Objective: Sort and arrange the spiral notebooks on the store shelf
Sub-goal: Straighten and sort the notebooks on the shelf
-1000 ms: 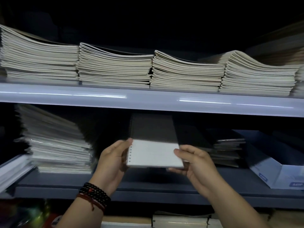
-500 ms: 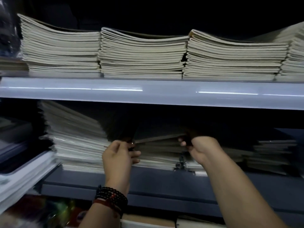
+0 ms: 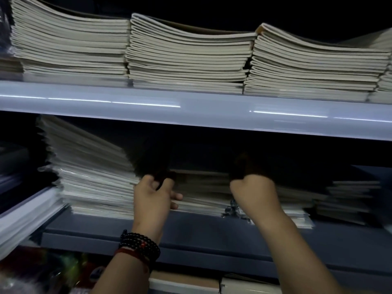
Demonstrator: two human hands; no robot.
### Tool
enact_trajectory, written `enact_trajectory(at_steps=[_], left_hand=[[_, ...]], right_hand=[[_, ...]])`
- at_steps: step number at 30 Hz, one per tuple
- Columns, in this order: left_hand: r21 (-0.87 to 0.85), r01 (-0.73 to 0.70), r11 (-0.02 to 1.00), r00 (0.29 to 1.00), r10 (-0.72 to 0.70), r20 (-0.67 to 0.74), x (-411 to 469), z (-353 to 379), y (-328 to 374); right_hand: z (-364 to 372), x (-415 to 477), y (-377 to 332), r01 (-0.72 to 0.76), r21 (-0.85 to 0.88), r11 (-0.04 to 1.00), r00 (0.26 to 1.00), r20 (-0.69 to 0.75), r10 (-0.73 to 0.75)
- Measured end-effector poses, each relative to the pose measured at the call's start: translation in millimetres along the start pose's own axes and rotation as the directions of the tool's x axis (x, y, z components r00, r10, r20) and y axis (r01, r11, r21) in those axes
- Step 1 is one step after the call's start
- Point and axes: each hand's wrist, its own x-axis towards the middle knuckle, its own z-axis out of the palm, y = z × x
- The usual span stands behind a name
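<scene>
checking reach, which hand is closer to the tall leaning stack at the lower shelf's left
Left. The left hand is at the right edge of the leaning stack; the right hand is further right, beyond the middle pile.

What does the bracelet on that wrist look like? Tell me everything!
The bracelet is made of small, round, shiny black beads looped several times around the left wrist, with at least one red bead among them. A red cord band sits right beside it, lower on the arm. It lies snug and slightly slanted, just below the left hand, in front of the grey lower shelf. It touches only the wrist.
</scene>
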Motion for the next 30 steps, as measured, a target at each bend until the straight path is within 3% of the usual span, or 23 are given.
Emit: enact_trajectory(at_steps=[4,9,12,16,19,22,27,30], left_hand=[[-0.133,0.070,0.989,0.996,-0.076,-0.040,4.0,4.8,3.8],[-0.267,0.124,0.956,0.992,-0.126,0.008,4.4,11.7,11.3],[-0.280,0.133,0.951,0.991,-0.136,0.007,2.8,11.4,9.9],[-0.285,0.128,0.950,0.991,-0.133,0.000,0.3,12.9,10.6],[-0.271,0.121,0.955,0.992,-0.126,-0.001,-2.1,15.5,11.2],[-0.244,0.115,0.963,0.993,-0.118,0.004,-5.3,15.7,11.6],[-0.180,0.011,0.984,1.000,-0.007,0.019,-8.5,15.0,15.4],[-0.032,-0.075,0.997,0.996,0.077,0.054,-10.7,11.8,10.2]], right_hand=[[8.6,-15.0,1.0,0.076,-0.135,0.988,0.997,0.039,-0.071],[10.4,-30.0,-4.8,0.115,-0.346,0.931,0.987,0.145,-0.067],[6.2,-32.2,-1.7,0.110,-0.358,0.927,0.990,0.127,-0.068],[-0.1,-39.2,8.0,0.209,-0.346,0.914,0.978,0.060,-0.201],[-7.5,-40.9,12.5,0.191,-0.368,0.910,0.981,0.044,-0.189],[-18.0,-35.5,10.9,0.149,-0.317,0.937,0.989,0.067,-0.134],[-20.8,-13.8,16.7,-0.086,-0.108,0.990,0.996,-0.032,0.083],[-18.0,-7.2,16.6,-0.020,0.020,1.000,0.999,-0.031,0.021]])
